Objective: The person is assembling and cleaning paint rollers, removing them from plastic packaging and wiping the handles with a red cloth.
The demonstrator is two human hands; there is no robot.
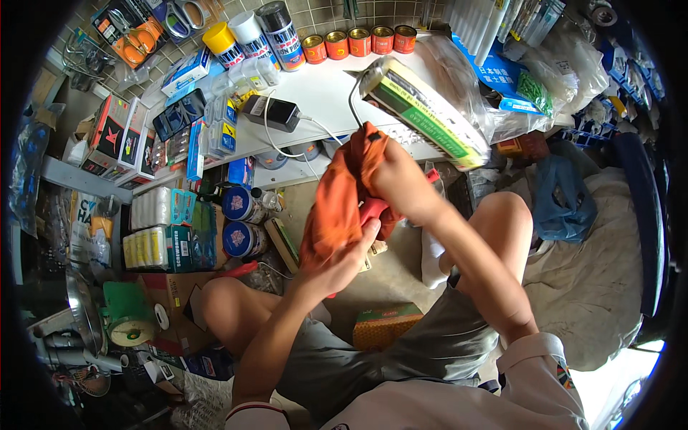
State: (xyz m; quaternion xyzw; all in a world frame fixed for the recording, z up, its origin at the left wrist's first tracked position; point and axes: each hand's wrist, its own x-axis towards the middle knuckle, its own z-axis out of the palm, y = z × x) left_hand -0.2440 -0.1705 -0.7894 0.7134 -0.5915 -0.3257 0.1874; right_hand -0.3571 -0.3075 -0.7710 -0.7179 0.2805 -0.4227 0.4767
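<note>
An orange-red cloth point(333, 215) hangs bunched between my two hands, above the gap between my knees. My right hand point(408, 183) is closed on its upper right part, slightly blurred by motion. Lower down, my left hand point(337, 265) grips the cloth from below, its thumb against a smooth red piece point(373, 209) that shows among the folds. What that red piece belongs to is hidden by the cloth. A thin black curved cord or rod point(353, 107) rises from the top of the cloth toward the shelf.
On the white shelf point(326, 86) ahead stand spray cans point(281, 36), several small red tins point(360, 43), a black power adapter point(271, 113) and a green-and-white package point(426, 115). Boxes and jars crowd the left. A blue plastic bag point(562, 197) lies right, a patterned box point(387, 324) between my legs.
</note>
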